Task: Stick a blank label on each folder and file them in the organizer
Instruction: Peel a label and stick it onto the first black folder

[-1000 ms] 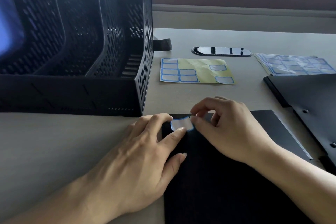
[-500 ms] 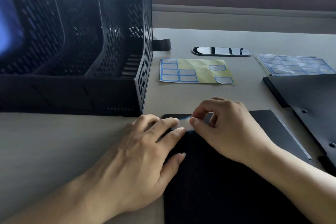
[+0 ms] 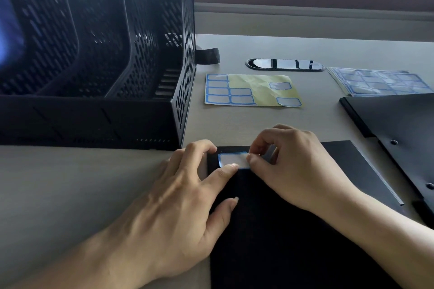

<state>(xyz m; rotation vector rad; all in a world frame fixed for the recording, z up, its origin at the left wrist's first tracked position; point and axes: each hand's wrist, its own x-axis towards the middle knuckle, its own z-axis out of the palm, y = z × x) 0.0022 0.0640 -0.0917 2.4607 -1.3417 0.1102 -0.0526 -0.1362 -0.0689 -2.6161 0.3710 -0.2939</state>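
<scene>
Head cam had you looking down at both hands working the top left corner of the black folder (image 3: 293, 230), which lay flat on the surface (image 3: 70, 195) right in front of you. The label (image 3: 231, 159), white with a blue border, sat on that corner of the folder, just in front of the organizer (image 3: 94, 112).

Your left hand (image 3: 178, 197) came in from the lower left, palm down and fingers spread, half on the surface and half on the folder's left edge. Its index finger curled over the folder's top edge beside the label, the middle fingertip pressed down on the label's lower edge, and the thumb rested flat on the folder lower down. So that hand was open, pressing and not gripping anything.

Your right hand (image 3: 298, 166) reached in from the lower right with the wrist over the folder. The fingers were curled in, and the thumb and index finger were pinched together at the label's right end. Looked like a light pinch on the label's edge, with the other fingers tucked behind.

Further back on the surface, a yellow sticker sheet (image 3: 253, 90) with a few labels left on it lay beside the organizer, a stack of full label sheets (image 3: 378, 81) sat off to the right, and another black folder (image 3: 399, 124) lay at the right edge.
</scene>
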